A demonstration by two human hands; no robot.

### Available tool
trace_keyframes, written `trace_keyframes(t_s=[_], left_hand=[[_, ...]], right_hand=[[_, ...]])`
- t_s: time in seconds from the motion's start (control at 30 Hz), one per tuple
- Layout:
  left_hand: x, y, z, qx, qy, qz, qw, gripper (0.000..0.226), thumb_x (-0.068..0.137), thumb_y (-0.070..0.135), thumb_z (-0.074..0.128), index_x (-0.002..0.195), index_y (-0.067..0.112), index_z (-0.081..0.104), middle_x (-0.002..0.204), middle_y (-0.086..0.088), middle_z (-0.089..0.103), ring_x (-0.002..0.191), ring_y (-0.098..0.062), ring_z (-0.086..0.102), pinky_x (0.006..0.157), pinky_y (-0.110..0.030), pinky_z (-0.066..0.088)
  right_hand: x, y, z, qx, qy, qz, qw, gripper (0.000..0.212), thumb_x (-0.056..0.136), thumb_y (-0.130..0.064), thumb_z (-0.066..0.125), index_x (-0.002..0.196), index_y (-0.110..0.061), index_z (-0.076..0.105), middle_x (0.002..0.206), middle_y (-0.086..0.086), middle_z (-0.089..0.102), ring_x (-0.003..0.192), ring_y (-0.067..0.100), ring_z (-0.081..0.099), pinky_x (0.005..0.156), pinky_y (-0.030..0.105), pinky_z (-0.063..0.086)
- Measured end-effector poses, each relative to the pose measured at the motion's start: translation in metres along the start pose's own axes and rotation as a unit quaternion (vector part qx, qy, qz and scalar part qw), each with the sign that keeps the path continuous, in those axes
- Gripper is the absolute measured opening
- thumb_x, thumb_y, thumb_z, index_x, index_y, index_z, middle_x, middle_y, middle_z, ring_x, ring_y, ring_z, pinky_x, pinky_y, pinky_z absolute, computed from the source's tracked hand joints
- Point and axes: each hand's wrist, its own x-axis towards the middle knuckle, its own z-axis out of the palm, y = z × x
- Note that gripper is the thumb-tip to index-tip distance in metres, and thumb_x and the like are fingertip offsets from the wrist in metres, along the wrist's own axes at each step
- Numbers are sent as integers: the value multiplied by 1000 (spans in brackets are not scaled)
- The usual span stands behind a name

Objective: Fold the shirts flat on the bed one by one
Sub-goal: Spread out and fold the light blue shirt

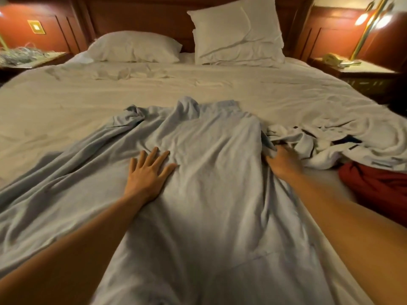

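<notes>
The light blue shirt [209,172] lies lengthwise on the bed [66,102], at the centre of the near half, collar end toward the pillows. Its fabric is creased, and its left sleeve trails toward the near left corner.

Left hand [147,172]: palm down on the shirt's left middle area, fingers straight and spread, pressing the fabric flat.

Right hand [284,161]: at the shirt's right edge, fingers curled round a fold of that edge; the fingertips are blurred.

Other items carried by the bed:
- a crumpled white garment [308,146] with dark trim, just beside the right hand
- a red garment [378,183], bunched at the near right edge
- a flat pillow [134,47] and an upright pillow [237,34] against the headboard [141,16]

The right nightstand [370,71] carries a telephone [332,58] and a lit lamp [370,20]. The left nightstand [33,60] carries a tangled pale heap [17,55], not identifiable
</notes>
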Motion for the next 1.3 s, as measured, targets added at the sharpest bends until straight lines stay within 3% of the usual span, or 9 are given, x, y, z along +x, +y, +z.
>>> trace_keyframes(t_s=[0.23,0.33,0.5,0.6,0.73,0.8,0.9,1.07,1.3], left_hand=[[0,1,0,0,30,-14,999,58,95,69,25,150,50,29,165,11,18,153,-21,9,123,-43,6],[1,2,0,9,39,-17,999,58,94,70,25,149,51,30,164,10,21,153,-21,12,122,-43,8],[-4,5,-1,4,35,-23,999,56,97,67,27,150,50,30,164,10,20,153,-20,11,124,-42,6],[-4,5,-2,2,36,-21,999,55,97,67,28,150,50,31,164,10,21,153,-20,12,124,-42,6],[-4,4,1,3,44,-22,999,54,97,66,29,149,51,32,164,10,22,153,-20,13,124,-41,7],[-3,3,2,6,48,-21,999,53,98,66,30,149,51,32,163,10,23,153,-19,13,124,-41,8],[0,0,6,3,56,-18,998,53,97,66,30,148,50,34,163,10,25,152,-19,14,124,-42,8],[0,-2,7,5,56,-19,998,55,96,69,28,147,50,34,162,10,26,152,-20,15,123,-42,9],[-30,3,-7,-27,-28,-32,999,61,97,67,29,154,46,23,167,6,9,154,-20,5,125,-40,2]], right_hand=[[-15,42,-44,-67,56,-3,996,50,93,-51,61,117,-6,60,111,24,66,100,41,61,73,41,45],[-19,68,-59,-127,-54,39,990,64,89,-68,53,114,-10,62,110,19,67,100,37,62,79,41,50],[-21,48,-62,86,-17,37,995,65,86,-73,49,71,-11,60,70,9,59,71,31,59,59,35,39],[-8,18,-61,143,-62,70,985,63,83,-74,54,88,-12,61,81,5,59,71,20,51,68,33,38],[14,-10,-60,115,-131,39,984,52,89,-55,65,111,-7,64,108,12,63,105,32,60,79,33,38],[16,-9,-62,52,-51,-10,997,44,88,-50,71,97,-7,64,93,12,62,94,33,61,70,36,41],[11,9,-72,-21,110,-44,993,44,90,-44,69,113,-9,59,106,21,65,100,41,61,71,38,41],[-31,35,-71,-27,123,-31,992,50,95,-42,61,137,-16,51,130,26,54,118,46,50,93,52,43],[-149,23,-21,211,42,124,969,71,87,-50,69,143,-18,39,134,25,51,118,44,51,90,44,43]])
